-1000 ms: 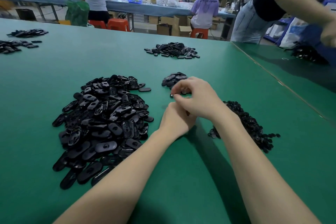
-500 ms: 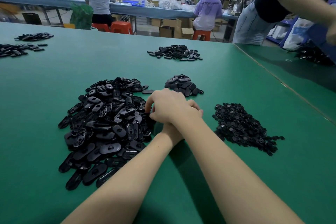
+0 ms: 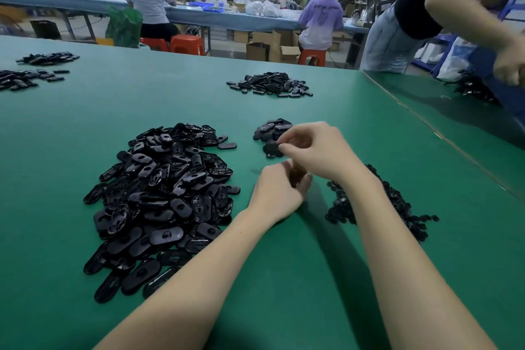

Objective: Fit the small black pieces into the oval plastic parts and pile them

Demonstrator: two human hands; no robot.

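A green table is carrying the big oval-part heap. Right of that heap, the right hand is pinching one oval part; left hand is curling, contents hidden.

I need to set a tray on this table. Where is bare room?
Bare green table lies between the big oval-part pile and the far pile, and near, between the forearms. Crowded: around both hands, between the small finished pile and the small black pieces.

Right hand pinches oval part above table.
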